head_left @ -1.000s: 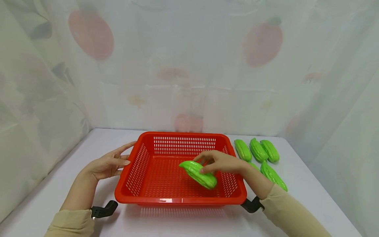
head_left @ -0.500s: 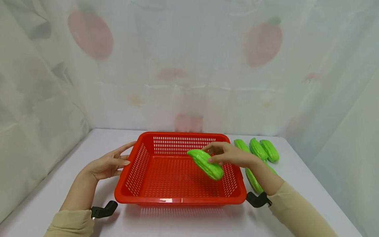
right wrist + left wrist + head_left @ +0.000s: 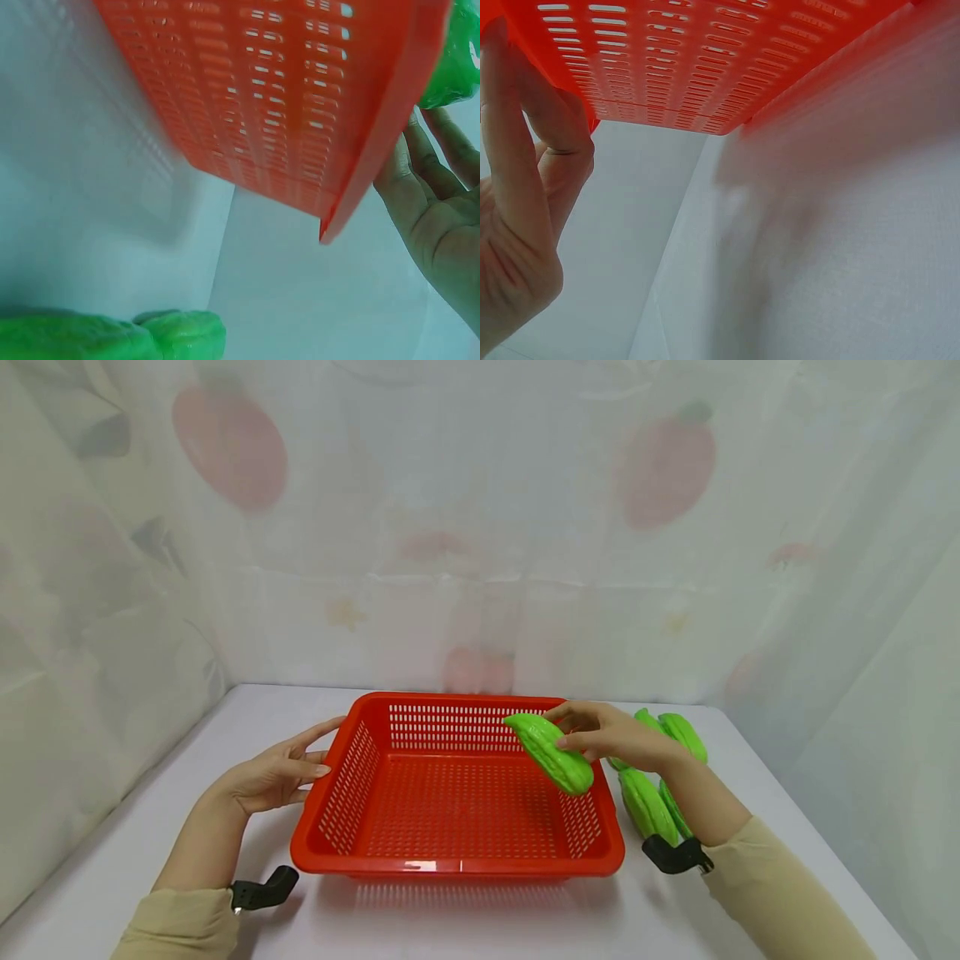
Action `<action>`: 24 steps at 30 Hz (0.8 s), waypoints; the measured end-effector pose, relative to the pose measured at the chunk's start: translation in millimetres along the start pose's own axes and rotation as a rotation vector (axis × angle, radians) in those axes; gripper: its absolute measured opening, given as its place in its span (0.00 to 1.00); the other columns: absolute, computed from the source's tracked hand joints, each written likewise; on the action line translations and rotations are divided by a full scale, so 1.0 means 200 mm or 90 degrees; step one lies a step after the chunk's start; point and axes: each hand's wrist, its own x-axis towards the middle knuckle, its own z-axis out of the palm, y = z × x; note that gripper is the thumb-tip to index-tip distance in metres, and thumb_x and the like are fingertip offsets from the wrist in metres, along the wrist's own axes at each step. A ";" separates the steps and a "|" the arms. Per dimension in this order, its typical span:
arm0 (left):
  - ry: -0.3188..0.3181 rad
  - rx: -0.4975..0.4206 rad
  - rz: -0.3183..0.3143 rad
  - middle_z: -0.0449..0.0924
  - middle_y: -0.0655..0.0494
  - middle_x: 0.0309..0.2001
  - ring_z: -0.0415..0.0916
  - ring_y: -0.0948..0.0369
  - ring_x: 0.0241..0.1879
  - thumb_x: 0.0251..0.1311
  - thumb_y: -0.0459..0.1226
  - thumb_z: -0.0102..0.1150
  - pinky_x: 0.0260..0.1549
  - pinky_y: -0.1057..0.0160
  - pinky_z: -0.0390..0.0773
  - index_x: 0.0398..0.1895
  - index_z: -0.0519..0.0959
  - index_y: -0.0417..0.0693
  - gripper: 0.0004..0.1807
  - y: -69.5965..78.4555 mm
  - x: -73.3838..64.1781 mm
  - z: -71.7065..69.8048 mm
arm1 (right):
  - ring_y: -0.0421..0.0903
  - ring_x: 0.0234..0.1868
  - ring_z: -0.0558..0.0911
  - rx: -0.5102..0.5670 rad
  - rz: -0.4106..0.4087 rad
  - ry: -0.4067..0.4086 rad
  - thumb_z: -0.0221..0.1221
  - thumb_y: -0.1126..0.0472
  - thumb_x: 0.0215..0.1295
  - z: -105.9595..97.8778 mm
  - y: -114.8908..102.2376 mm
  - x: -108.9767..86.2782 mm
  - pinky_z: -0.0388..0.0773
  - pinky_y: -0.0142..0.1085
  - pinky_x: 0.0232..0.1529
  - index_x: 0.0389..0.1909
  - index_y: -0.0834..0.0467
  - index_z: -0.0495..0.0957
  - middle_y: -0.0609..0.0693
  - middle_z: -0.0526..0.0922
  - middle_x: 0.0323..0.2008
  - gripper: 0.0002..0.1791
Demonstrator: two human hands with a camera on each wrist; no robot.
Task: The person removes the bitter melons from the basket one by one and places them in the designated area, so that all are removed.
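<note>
A bright green, ridged bitter melon (image 3: pixel 551 753) with a pointed tip is pinched in my right hand (image 3: pixel 617 735), over the right side of a red plastic basket (image 3: pixel 459 867). In the right wrist view, the melon's end (image 3: pixel 454 67) shows beyond the basket rim, fingers (image 3: pixel 435 161) beside it. My left hand (image 3: pixel 273 774) holds the basket's left rim, thumb at the rim's edge and fingers along its outer side. In the left wrist view, its bent fingers (image 3: pixel 562 142) reach up against the slotted wall (image 3: pixel 667 67).
More bitter melons lie on the white table right of the basket, one at the back (image 3: pixel 684 737) and one nearer (image 3: pixel 647 806), partly behind my right arm. White curtains (image 3: pixel 480 527) with faded fruit prints stand behind and at both sides.
My right hand has moved right and toward the back with the bitter melon, from the basket's middle to its right side. The left hand and basket stay put.
</note>
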 end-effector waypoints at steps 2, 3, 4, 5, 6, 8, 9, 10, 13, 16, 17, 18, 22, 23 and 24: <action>-0.001 0.001 0.001 0.81 0.57 0.57 0.84 0.62 0.49 0.71 0.26 0.39 0.49 0.58 0.85 0.79 0.41 0.61 0.39 0.00 0.00 0.00 | 0.49 0.49 0.75 0.002 0.006 0.006 0.60 0.53 0.68 -0.02 0.00 -0.01 0.80 0.35 0.40 0.65 0.50 0.70 0.55 0.75 0.59 0.25; -0.001 0.002 0.001 0.81 0.57 0.57 0.84 0.62 0.50 0.71 0.26 0.39 0.49 0.58 0.85 0.79 0.41 0.61 0.39 0.00 0.00 0.00 | 0.50 0.51 0.75 0.003 0.009 0.008 0.59 0.53 0.68 -0.02 0.01 -0.02 0.80 0.36 0.41 0.65 0.50 0.70 0.55 0.74 0.60 0.25; 0.000 0.002 0.001 0.81 0.57 0.57 0.84 0.62 0.50 0.71 0.26 0.39 0.49 0.58 0.85 0.79 0.41 0.61 0.39 0.00 0.00 0.00 | 0.50 0.53 0.74 0.006 0.014 0.010 0.59 0.53 0.68 -0.03 0.01 -0.02 0.80 0.37 0.42 0.65 0.49 0.70 0.55 0.74 0.61 0.25; 0.000 0.002 0.001 0.81 0.56 0.58 0.84 0.62 0.50 0.71 0.26 0.40 0.49 0.58 0.85 0.79 0.41 0.61 0.39 0.00 0.00 0.00 | 0.51 0.54 0.74 0.007 0.017 0.012 0.59 0.53 0.68 -0.04 0.01 -0.03 0.80 0.38 0.42 0.65 0.48 0.70 0.55 0.73 0.61 0.25; 0.001 0.002 0.001 0.81 0.56 0.58 0.84 0.62 0.50 0.71 0.26 0.40 0.49 0.58 0.85 0.79 0.41 0.61 0.39 0.00 0.00 0.00 | 0.51 0.55 0.73 0.008 0.024 0.017 0.60 0.52 0.68 -0.05 0.02 -0.03 0.79 0.38 0.42 0.65 0.47 0.70 0.55 0.73 0.62 0.25; 0.000 0.000 0.001 0.81 0.56 0.58 0.84 0.62 0.50 0.71 0.26 0.40 0.49 0.57 0.85 0.79 0.41 0.61 0.39 0.00 0.00 0.00 | 0.53 0.58 0.73 0.002 0.030 0.023 0.59 0.51 0.68 -0.06 0.02 -0.05 0.79 0.39 0.45 0.65 0.47 0.70 0.56 0.72 0.64 0.25; -0.001 -0.002 0.001 0.81 0.56 0.58 0.84 0.61 0.50 0.71 0.26 0.40 0.49 0.57 0.85 0.79 0.41 0.61 0.39 0.00 0.00 0.00 | 0.53 0.60 0.73 -0.002 0.031 0.026 0.59 0.51 0.68 -0.07 0.02 -0.05 0.78 0.39 0.45 0.66 0.47 0.69 0.56 0.72 0.64 0.26; -0.002 -0.003 0.001 0.81 0.56 0.58 0.84 0.61 0.50 0.71 0.26 0.40 0.49 0.57 0.85 0.79 0.41 0.61 0.39 0.00 0.00 0.00 | 0.54 0.61 0.72 -0.005 0.032 0.030 0.59 0.50 0.68 -0.08 0.02 -0.06 0.78 0.39 0.46 0.66 0.47 0.69 0.57 0.71 0.65 0.26; -0.007 -0.006 0.002 0.80 0.56 0.58 0.84 0.61 0.50 0.71 0.26 0.40 0.48 0.58 0.85 0.79 0.41 0.61 0.39 0.00 0.00 0.00 | 0.54 0.62 0.73 -0.011 0.036 0.035 0.59 0.50 0.68 -0.11 0.02 -0.08 0.77 0.40 0.49 0.66 0.47 0.69 0.57 0.72 0.65 0.27; -0.008 -0.007 0.003 0.80 0.56 0.58 0.84 0.61 0.50 0.71 0.26 0.40 0.48 0.58 0.85 0.79 0.41 0.61 0.39 0.00 0.00 0.00 | 0.53 0.62 0.73 -0.011 0.040 0.035 0.57 0.50 0.69 -0.14 0.02 -0.12 0.77 0.40 0.50 0.67 0.47 0.67 0.58 0.72 0.65 0.27; -0.007 -0.006 0.002 0.80 0.56 0.58 0.84 0.61 0.50 0.71 0.26 0.40 0.48 0.58 0.85 0.79 0.41 0.61 0.39 0.00 0.00 0.00 | 0.54 0.62 0.73 -0.011 0.041 0.035 0.57 0.50 0.70 -0.15 0.02 -0.13 0.77 0.41 0.50 0.67 0.48 0.67 0.58 0.72 0.65 0.27; -0.006 -0.004 0.002 0.80 0.56 0.58 0.84 0.61 0.50 0.71 0.26 0.40 0.49 0.58 0.85 0.79 0.41 0.61 0.39 0.00 0.00 0.00 | 0.54 0.62 0.72 -0.013 0.041 0.037 0.56 0.50 0.70 -0.16 0.02 -0.14 0.77 0.41 0.50 0.68 0.48 0.67 0.58 0.71 0.65 0.27; 0.005 0.001 -0.002 0.81 0.56 0.57 0.85 0.61 0.49 0.71 0.26 0.40 0.49 0.58 0.85 0.79 0.40 0.61 0.40 0.00 0.00 0.00 | 0.56 0.65 0.70 -0.017 0.041 0.046 0.55 0.49 0.71 -0.20 0.05 -0.19 0.78 0.43 0.53 0.70 0.51 0.64 0.60 0.68 0.68 0.29; 0.007 0.002 -0.003 0.81 0.56 0.57 0.85 0.62 0.49 0.71 0.26 0.40 0.49 0.58 0.85 0.79 0.40 0.61 0.40 0.00 0.00 0.00 | 0.56 0.65 0.70 -0.014 0.042 0.048 0.55 0.50 0.71 -0.21 0.06 -0.19 0.78 0.43 0.53 0.70 0.52 0.64 0.60 0.67 0.68 0.29; 0.008 0.004 -0.003 0.81 0.56 0.57 0.84 0.62 0.49 0.71 0.26 0.40 0.48 0.58 0.85 0.79 0.40 0.61 0.40 0.00 0.00 0.00 | 0.55 0.64 0.70 -0.011 0.044 0.049 0.55 0.50 0.71 -0.22 0.07 -0.20 0.78 0.44 0.53 0.70 0.52 0.63 0.60 0.66 0.69 0.29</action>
